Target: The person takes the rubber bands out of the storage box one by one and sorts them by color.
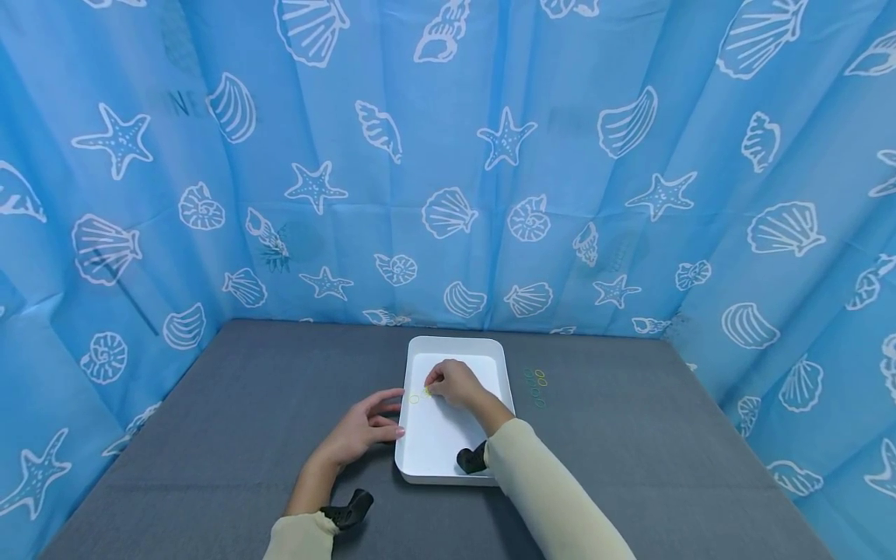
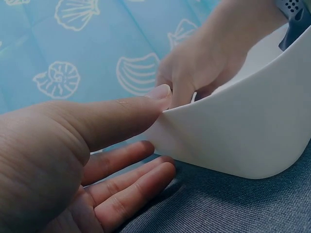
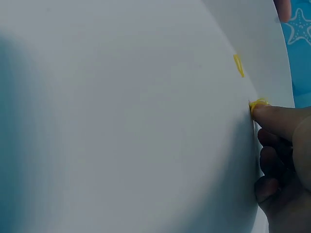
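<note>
- So, grip first: our right hand (image 1: 455, 381) has a yellow band (image 3: 259, 103) pinched at the thumb tip, bunched up rather than lying flat.
- That band is inside the white tray (image 1: 428, 459), over by the left wall, low down near where wall meets floor. We can't tell if it's touching the floor.
- Our left hand (image 1: 360, 428) isn't gripping anything: thumb tip at the tray's rim, the other fingers loosely stretched out beside the outer wall.
- Handling-wise, we'd guess the band is next to weightless, soft and springy, probably thin rubber. Not slippery or fragile, but it could flick away if stretched. Thumb and fingertip on one edge should do.
- The tray looks stiff, smooth and fairly light, so we reckon it might slide if bumped. We'd steady it by the rim.
- Also in there: a loose band (image 3: 238, 65), yellow, just beside the pinched one, so easy to nudge.
- Right of the tray, a yellow pair (image 1: 540, 378) and some green bands (image 1: 539, 404) lie on the gray cloth (image 1: 630, 435).
- In the way: the left wall crowds our right fingers, and our right sleeve (image 1: 553, 498) leans across the tray's near right side.
</note>
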Tool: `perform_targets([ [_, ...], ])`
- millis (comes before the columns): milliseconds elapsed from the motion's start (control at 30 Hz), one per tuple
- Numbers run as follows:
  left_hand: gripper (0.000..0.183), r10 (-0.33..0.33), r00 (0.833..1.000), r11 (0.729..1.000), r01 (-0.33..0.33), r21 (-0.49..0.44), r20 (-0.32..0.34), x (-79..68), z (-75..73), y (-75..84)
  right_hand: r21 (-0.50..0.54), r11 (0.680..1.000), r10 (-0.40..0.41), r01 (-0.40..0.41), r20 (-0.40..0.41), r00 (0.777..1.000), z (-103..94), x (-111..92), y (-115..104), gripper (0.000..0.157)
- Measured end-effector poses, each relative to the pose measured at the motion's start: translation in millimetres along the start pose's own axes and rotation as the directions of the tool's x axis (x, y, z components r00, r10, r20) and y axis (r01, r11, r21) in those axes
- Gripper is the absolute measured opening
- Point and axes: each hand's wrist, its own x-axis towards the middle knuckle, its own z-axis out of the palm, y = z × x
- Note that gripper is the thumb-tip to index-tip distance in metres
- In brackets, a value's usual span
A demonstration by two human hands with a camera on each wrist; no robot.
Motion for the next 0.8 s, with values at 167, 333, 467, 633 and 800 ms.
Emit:
perform_targets([
  [167, 0.064, -0.004, 1.000, 1.000, 0.004, -0.005, 0.003, -6.1, 2.5, 14.4, -0.011, 1.000, -0.006, 0.006, -0.006, 1.000, -1.4, -1.7, 0.2, 0.009],
  [333, 0.063, -0.007, 1.000, 1.000, 0.007, -0.005, -0.002, -11.5, 4.0, 25.5, 0.002, 1.000, 0.007, -0.007, -0.009, 1.000, -3.2, -2.6, 0.3, 0.010],
  [467, 0.063, 0.000, 1.000, 1.000, 0.000, 0.002, -0.002, -14.3, 4.4, 29.6, 0.010, 1.000, -0.004, 0.004, -0.018, 1.000, -4.1, -2.9, 1.3, 0.009],
  [633, 0.063, -0.001, 1.000, 1.000, 0.001, -0.007, 0.002, -14.3, 4.0, 29.6, 0.018, 1.000, -0.010, 0.010, -0.025, 1.000, -5.0, -3.7, 0.4, 0.004],
  [800, 0.063, -0.001, 1.000, 1.000, 0.002, -0.012, 0.009, -14.8, 3.5, 31.3, 0.027, 1.000, -0.013, 0.013, -0.015, 1.000, -4.8, -1.8, 0.3, 0.003],
])
